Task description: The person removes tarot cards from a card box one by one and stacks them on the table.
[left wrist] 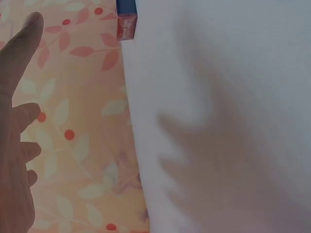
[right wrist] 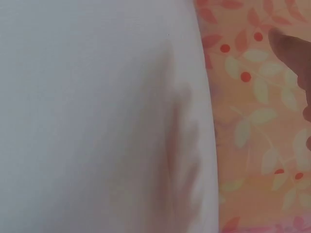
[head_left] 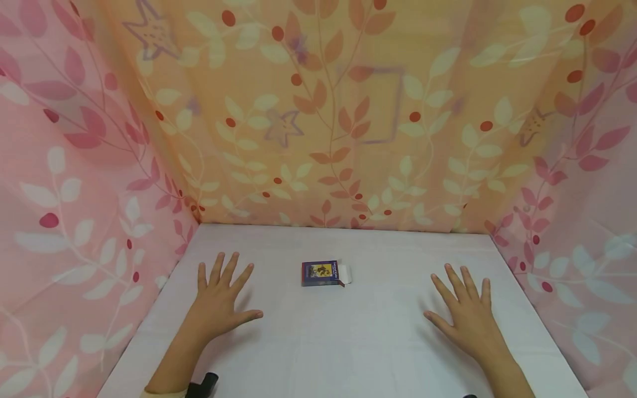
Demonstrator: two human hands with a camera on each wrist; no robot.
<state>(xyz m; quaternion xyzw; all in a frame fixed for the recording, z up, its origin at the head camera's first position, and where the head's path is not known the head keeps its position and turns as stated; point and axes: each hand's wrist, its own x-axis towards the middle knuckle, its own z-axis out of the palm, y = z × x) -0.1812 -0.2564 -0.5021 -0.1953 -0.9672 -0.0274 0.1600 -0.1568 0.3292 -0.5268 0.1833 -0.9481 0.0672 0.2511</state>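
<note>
A small dark blue card box (head_left: 320, 273) with a yellow picture lies on the white table, its white end flap (head_left: 345, 273) folded out toward the right. My left hand (head_left: 219, 301) is held over the table to the left of the box, fingers spread and holding nothing. To the right of the box, farther off, my right hand (head_left: 465, 315) also hovers with spread fingers and nothing in it. In the left wrist view, the red end of the box (left wrist: 127, 26) shows at the top, beyond the left hand's thumb (left wrist: 24, 41). Only part of the right hand (right wrist: 294, 53) appears in the right wrist view.
The table (head_left: 378, 331) has a white cover, on which both hands cast shadows. Floral cloth hangs around it: an orange-yellow back curtain (head_left: 333, 110) and pink side curtains (head_left: 74, 182) meet its edges. A black strap (head_left: 203, 385) sits on the left wrist.
</note>
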